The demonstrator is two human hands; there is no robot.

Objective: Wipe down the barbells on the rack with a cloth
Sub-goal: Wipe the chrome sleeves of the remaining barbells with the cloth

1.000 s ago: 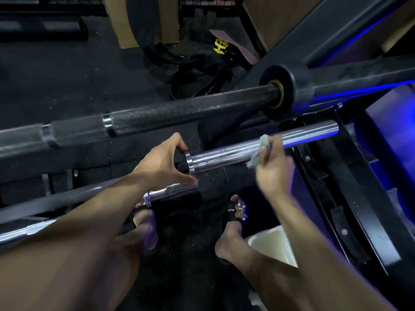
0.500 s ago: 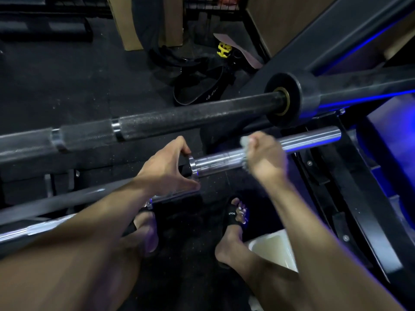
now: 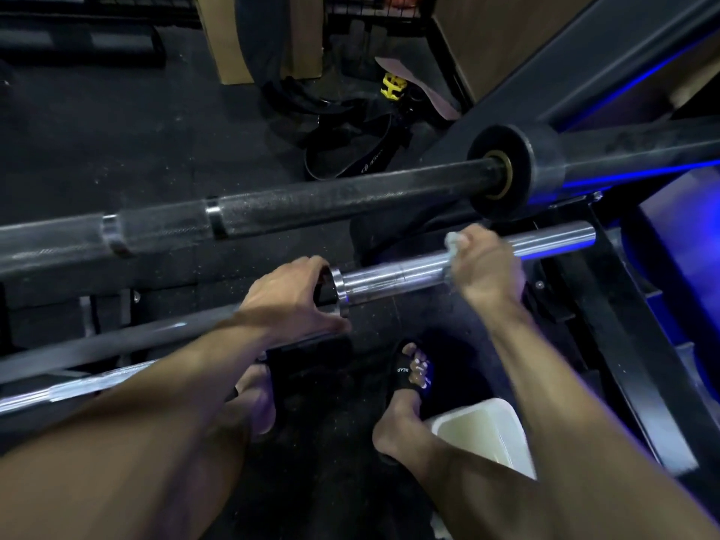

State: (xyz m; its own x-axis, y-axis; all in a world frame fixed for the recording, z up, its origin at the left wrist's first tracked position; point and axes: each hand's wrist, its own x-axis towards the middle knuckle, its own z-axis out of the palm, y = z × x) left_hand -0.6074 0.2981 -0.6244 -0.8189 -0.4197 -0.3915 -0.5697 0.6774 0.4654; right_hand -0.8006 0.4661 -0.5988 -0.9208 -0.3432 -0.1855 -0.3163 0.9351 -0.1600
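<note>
Dark rubber gym flooring (image 3: 117, 122) is seen across the background, lit blue at the right edge. A black lifting belt (image 3: 346, 153) and a yellow clip (image 3: 393, 86) are lying on the floor at the far side, close to a brown box (image 3: 233, 37). A black barbell (image 3: 311, 206) is racked across the upper part of the view, its collar (image 3: 506, 171) sitting at the right, above and beyond the hands. The black rack frame (image 3: 639, 344) is run down the right side. A white tub (image 3: 483, 438) is placed on the floor just beside the right foot, which is in a black sandal (image 3: 413, 374). The left foot is partly hidden by the left forearm.

The chrome barbell (image 3: 389, 276) is held nearer the camera, below the black one, its sleeve pointing right and slightly up. Its shaft is mostly covered by the left arm; a bright length is visible at lower left.

The left hand (image 3: 288, 302) is curled around the bar just behind the sleeve's flange, thumb underneath, fingers over the top. The right hand (image 3: 487, 267) is closed over the sleeve about midway along, with the cloth (image 3: 454, 243) bunched between the fingers and the metal; a pale corner is poking out at the knuckles. The sleeve's end is left exposed beyond the right hand. The right hand is slightly motion-blurred.
</note>
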